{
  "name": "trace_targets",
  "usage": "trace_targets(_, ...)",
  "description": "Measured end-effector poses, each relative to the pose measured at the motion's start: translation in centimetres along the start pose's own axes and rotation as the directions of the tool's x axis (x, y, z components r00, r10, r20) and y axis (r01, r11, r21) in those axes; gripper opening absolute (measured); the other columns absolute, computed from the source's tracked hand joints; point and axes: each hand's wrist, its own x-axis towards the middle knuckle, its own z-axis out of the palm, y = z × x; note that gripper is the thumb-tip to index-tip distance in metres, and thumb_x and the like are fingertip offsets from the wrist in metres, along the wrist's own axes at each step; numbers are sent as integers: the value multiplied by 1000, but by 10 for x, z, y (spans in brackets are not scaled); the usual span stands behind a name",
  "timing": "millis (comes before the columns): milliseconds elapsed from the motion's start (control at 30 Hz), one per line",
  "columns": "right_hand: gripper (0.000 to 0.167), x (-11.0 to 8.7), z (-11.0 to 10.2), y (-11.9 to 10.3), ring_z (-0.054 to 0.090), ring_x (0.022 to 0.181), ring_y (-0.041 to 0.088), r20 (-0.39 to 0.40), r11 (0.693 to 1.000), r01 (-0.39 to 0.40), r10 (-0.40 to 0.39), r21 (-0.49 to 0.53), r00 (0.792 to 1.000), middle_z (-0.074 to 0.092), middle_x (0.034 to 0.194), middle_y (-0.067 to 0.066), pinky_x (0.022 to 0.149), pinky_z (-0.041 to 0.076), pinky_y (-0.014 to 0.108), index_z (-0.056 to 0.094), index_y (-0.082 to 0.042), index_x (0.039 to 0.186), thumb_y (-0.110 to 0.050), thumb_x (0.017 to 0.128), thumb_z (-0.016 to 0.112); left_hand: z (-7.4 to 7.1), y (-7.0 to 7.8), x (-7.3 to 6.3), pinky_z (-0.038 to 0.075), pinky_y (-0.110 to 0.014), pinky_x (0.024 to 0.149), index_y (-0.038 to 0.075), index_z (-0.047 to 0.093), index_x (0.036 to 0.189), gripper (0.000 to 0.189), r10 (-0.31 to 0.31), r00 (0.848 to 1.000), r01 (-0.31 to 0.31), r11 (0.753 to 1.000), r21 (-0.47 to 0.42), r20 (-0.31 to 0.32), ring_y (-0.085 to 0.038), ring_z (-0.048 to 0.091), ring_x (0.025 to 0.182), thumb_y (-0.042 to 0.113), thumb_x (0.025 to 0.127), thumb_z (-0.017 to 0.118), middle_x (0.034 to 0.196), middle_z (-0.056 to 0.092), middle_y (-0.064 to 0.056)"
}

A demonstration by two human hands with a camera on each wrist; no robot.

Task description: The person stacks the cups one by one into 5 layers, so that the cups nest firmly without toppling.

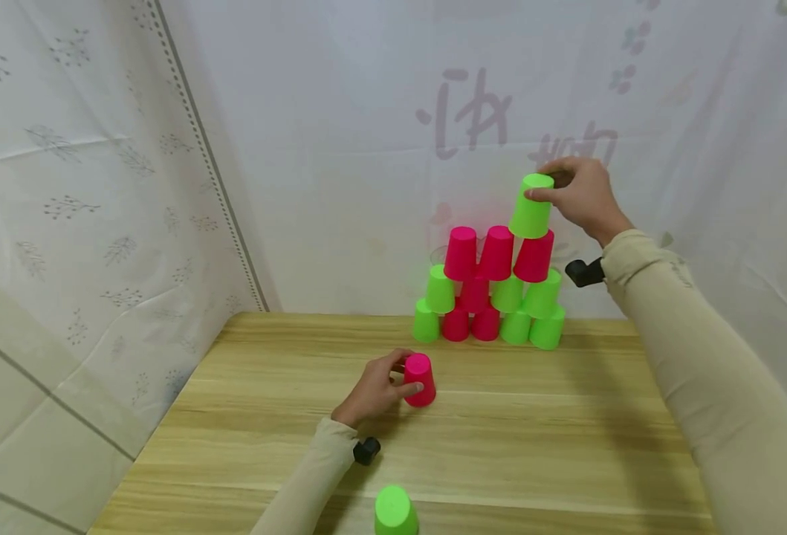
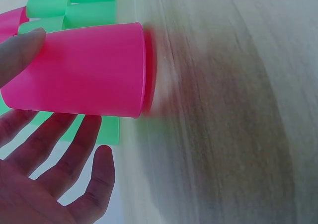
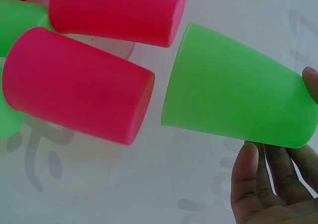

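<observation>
My right hand pinches an upside-down green cup near its base, thumb on one side and fingers on the other. In the right wrist view the rim of that green cup is a small gap away from the base of a pink cup, the rightmost of three in the stack's third row. Lower down, my left hand holds another upside-down pink cup between thumb and fingers. Its rim is close over the tabletop in the left wrist view, where the pink cup casts a reddish shadow.
The stack's two lower rows mix pink and green cups, close to the table's back edge. One green cup stands upside down at the near edge. A pale patterned curtain hangs behind the table and along its left.
</observation>
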Motion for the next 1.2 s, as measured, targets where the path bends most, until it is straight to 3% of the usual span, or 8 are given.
trace_targets(233,58,5,10,0,58,93,6,6,1000,-12,12,-3,1000,66,119,9,87,50,26,60,-2,134,-36,90,74,-3,10,3,54,-42,91,14,58,133,49,-5,1000,6,1000,22,-10,-23,63,112,23,89,77,124,68,-3)
trace_targets(467,58,4,14,4,58,96,8,8,1000,-26,26,-2,1000,64,123,12,88,50,26,58,-2,135,-35,91,73,-15,34,14,54,-49,92,14,58,132,50,51,999,-50,997,65,-10,-23,62,112,26,88,78,122,69,-2)
trace_targets(633,66,1,15,3,60,116,26,21,999,-31,31,-20,999,59,138,19,98,52,39,50,-5,144,-39,92,70,-27,54,27,54,-45,91,14,57,132,51,89,996,-89,990,106,2,-20,62,111,27,88,78,123,68,-1)
trace_targets(833,79,-11,13,-2,44,140,37,-18,999,-15,14,-32,1000,46,154,17,110,42,58,35,-11,155,-45,92,68,-51,86,50,55,-43,87,12,58,133,51,194,981,-189,966,177,-7,-19,65,106,27,88,78,121,70,-3)
trace_targets(900,75,-22,14,-1,44,139,36,-88,999,27,-31,-41,996,48,151,17,106,45,53,38,-10,152,-41,92,69,-60,99,58,56,-38,85,12,58,132,51,226,974,-217,954,207,-17,-18,66,105,28,88,78,120,70,-2)
trace_targets(1033,59,-53,19,2,50,128,27,-228,993,112,-118,-38,966,57,140,15,89,46,25,51,-7,142,-31,92,70,-76,124,76,55,-36,87,13,57,133,50,265,964,-257,941,221,-7,-18,66,106,30,90,76,120,70,-1)
trace_targets(1100,52,-69,20,5,53,121,18,-253,990,140,-140,-18,957,60,136,14,81,43,15,56,-6,136,-28,91,71,-82,136,86,56,-40,90,12,56,134,51,286,958,-279,935,219,-1,-19,65,106,30,90,75,119,70,-2)
trace_targets(1200,43,-93,25,9,54,110,5,-244,982,186,-172,33,954,65,125,9,78,45,10,62,-4,128,-23,91,73,-89,152,102,56,-41,90,11,55,135,52,320,947,-312,926,214,-4,-20,66,105,31,91,74,116,70,-4)
